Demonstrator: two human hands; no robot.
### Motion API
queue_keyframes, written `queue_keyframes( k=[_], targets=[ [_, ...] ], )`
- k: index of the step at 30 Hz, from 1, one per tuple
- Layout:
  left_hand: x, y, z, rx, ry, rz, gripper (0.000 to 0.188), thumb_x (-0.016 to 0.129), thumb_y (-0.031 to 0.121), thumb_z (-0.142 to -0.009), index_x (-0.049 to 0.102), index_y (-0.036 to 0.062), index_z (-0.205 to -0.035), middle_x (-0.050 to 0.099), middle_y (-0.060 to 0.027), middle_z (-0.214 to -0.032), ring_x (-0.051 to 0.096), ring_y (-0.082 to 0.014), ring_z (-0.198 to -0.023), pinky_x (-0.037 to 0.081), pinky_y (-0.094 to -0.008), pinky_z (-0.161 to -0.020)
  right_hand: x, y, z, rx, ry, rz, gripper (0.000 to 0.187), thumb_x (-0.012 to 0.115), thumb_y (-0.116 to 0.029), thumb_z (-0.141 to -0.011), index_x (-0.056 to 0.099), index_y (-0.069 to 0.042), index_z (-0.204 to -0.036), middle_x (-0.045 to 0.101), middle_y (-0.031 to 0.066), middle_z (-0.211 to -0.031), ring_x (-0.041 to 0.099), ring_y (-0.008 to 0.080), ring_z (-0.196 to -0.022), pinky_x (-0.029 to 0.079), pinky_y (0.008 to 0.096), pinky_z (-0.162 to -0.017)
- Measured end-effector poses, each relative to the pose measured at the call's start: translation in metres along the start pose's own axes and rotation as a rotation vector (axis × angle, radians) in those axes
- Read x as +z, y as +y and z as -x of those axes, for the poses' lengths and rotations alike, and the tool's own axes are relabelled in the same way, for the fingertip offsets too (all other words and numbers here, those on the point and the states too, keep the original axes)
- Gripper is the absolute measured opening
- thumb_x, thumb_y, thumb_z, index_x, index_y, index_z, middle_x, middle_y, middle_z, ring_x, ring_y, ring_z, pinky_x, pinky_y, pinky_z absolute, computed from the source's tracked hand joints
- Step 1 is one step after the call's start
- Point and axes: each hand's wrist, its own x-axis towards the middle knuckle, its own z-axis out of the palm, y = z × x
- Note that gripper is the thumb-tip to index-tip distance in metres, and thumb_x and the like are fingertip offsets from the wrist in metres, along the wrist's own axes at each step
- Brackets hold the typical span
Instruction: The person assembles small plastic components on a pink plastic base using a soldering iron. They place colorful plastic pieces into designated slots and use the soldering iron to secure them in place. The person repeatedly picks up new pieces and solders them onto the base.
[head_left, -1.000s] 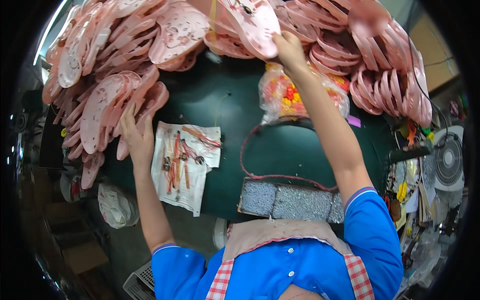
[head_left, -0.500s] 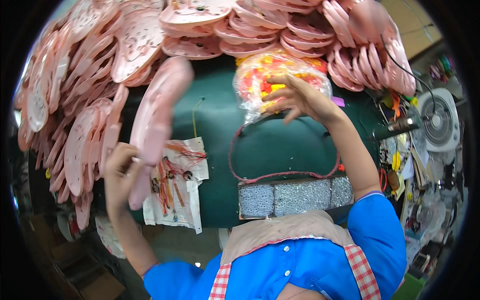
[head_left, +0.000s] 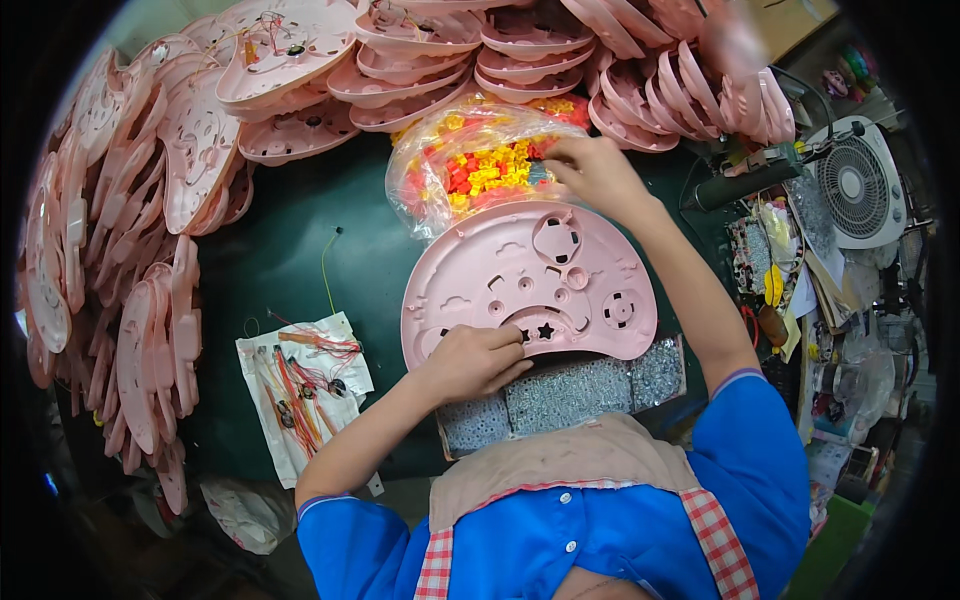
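A pink plastic shell (head_left: 468, 270), rounded on top with a curved notch below, lies face-down-side up with its molded posts, round openings and star-shaped holes showing. My left hand (head_left: 478, 362) is closed on its lower edge by the notch, the fingertips partly hidden. Just beyond the shell lies a clear plastic bag (head_left: 412, 172) of small yellow and red plastic pieces (head_left: 492, 172). My right hand (head_left: 598, 178) is at the bag's right side, fingers bent together among the pieces; whatever they pinch is too small to make out.
Stacks of similar pink shells (head_left: 150, 300) crowd the left and far side. Wires and small parts lie on a white sheet (head_left: 345, 390). A tray of small silvery parts (head_left: 570, 392) sits partly under the shell. A lamp arm (head_left: 735, 185) and fan (head_left: 853, 185) stand right.
The pink shell has come from the left to the middle, laid down over the tray and the pink cord loop. My right hand has closed its spread fingers at the bag.
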Motion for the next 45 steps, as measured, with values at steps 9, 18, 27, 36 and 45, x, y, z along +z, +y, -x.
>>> queue_keyframes(
  k=[9,18,27,36,45],
  targets=[
    [-0.076,-0.139,-0.104,-0.41,0.059,-0.471,0.015,0.074,0.014,-0.086,0.075,0.0004,-0.094,0.073,-0.0212,-0.092,0.071,-0.0402,-0.084,0.056,-0.0482,-0.076,0.052,0.027,-0.045,0.103,-0.004,0.071,0.028,0.077,-0.019,-0.081,0.078,-0.003,-0.103,0.078,0.0134,-0.093,0.075,0.0281,-0.088,0.06,0.0415,-0.084],
    [-0.068,-0.113,-0.092,-0.152,0.3,-0.297,0.023,0.077,0.01,-0.084,0.076,0.0061,-0.106,0.073,-0.013,-0.098,0.07,-0.033,-0.086,0.055,-0.0436,-0.076,0.027,-0.046,0.116,-0.312,-0.442,-0.26,0.018,0.08,-0.015,-0.081,0.073,-0.004,-0.094,0.07,0.0138,-0.086,0.071,0.0314,-0.082,0.057,0.0427,-0.073],
    [-0.006,-0.04,-0.026,0.257,-0.221,-0.141,0.032,0.075,0.019,-0.076,0.077,0.012,-0.108,0.067,-0.0004,-0.1,0.063,-0.0219,-0.098,0.053,-0.0375,-0.084,0.038,-0.046,0.117,-0.354,-0.435,0.078,0.018,0.08,-0.023,-0.076,0.076,-0.008,-0.087,0.069,0.0096,-0.084,0.073,0.0311,-0.086,0.059,0.0458,-0.073],
    [-0.01,-0.047,-0.042,0.116,-0.295,0.174,0.022,0.084,0.016,-0.077,0.081,0.0069,-0.097,0.071,-0.0048,-0.095,0.063,-0.0259,-0.093,0.052,-0.0396,-0.088,0.009,-0.067,0.16,-0.181,-0.293,-0.273,0.019,0.075,-0.021,-0.086,0.072,-0.008,-0.1,0.063,0.0101,-0.086,0.069,0.0329,-0.085,0.055,0.0473,-0.069],
    [0.0,-0.044,-0.043,0.138,-0.321,0.017,0.021,0.086,0.012,-0.073,0.08,0.0069,-0.092,0.072,-0.0023,-0.097,0.064,-0.0233,-0.094,0.054,-0.0389,-0.086,0.018,-0.083,0.232,-0.25,-0.482,-0.128,0.011,0.075,-0.015,-0.084,0.071,-0.008,-0.09,0.063,0.0075,-0.085,0.069,0.0301,-0.075,0.055,0.0431,-0.063]
  ],
)
